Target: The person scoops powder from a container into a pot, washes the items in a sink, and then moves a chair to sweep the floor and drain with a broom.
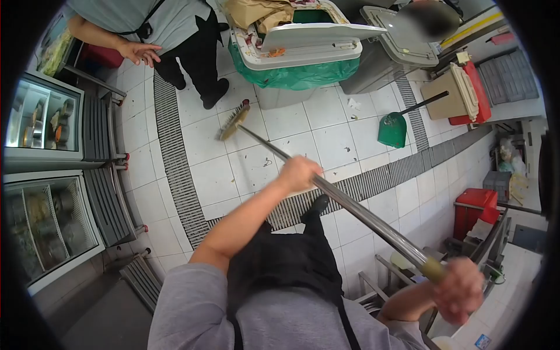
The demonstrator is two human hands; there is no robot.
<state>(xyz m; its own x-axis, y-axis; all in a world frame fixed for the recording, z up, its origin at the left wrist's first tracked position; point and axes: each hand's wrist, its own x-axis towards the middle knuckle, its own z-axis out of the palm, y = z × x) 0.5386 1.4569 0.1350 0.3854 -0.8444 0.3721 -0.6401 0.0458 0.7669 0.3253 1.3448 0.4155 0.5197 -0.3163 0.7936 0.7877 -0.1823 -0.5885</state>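
My left hand (298,174) is wrapped round the metal handle of a broom (373,219), partway along its length. At the handle's yellowish top end, my right hand (461,289) is closed on it, slightly blurred. The broom's bristled head (234,121) rests on the white tiled floor ahead, near a co-worker's shoes. Small scraps and dark bits of debris (347,150) lie scattered on the tiles beyond my feet. To the right of them sits a green dustpan (392,129) with a long dark handle.
A bin (303,52) lined with a green bag stands ahead, its lid raised, beside a grey bin (379,73). A co-worker (198,52) stands at the upper left. Glass-door fridges (49,224) line the left. Drain grates (175,146) cross the floor; a red bin (472,210) is at right.
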